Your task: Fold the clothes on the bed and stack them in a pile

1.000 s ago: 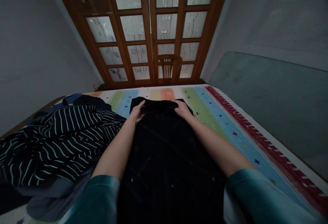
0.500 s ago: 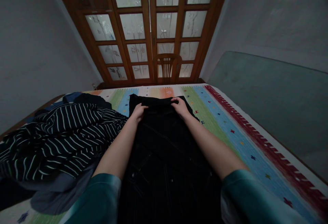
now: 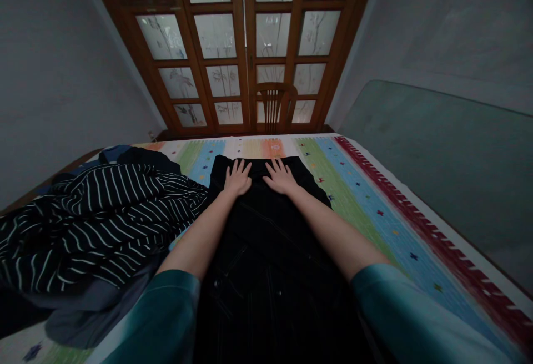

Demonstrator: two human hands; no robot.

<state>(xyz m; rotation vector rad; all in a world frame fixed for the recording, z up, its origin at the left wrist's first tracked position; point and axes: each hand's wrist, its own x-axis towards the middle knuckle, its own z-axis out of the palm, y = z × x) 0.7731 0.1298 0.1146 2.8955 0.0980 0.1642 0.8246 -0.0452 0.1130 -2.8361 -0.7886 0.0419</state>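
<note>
A black jacket (image 3: 266,242), with buttons and pale seam stitching, lies spread in front of me, its far end forming the collar area. Near that far end my left hand (image 3: 238,178) rests flat on the cloth, fingers spread. Beside it, a little to the right, my right hand (image 3: 280,177) also lies flat with its fingers apart. Neither hand grips anything. The jacket's near end runs out of the picture at the bottom, in deep shadow.
Left of the jacket is a heap of clothes, with a black-and-white striped garment (image 3: 112,214) on top and a grey one (image 3: 91,319) beneath. Everything lies on a colourful striped bedspread (image 3: 366,208). A green-grey headboard-like panel (image 3: 433,147) leans right; a wooden chair (image 3: 272,106) stands beyond.
Both hands have let go of the jacket's far edge. They now press flat on it, fingers spread and slightly closer together, and the raised edge lies flatter.
</note>
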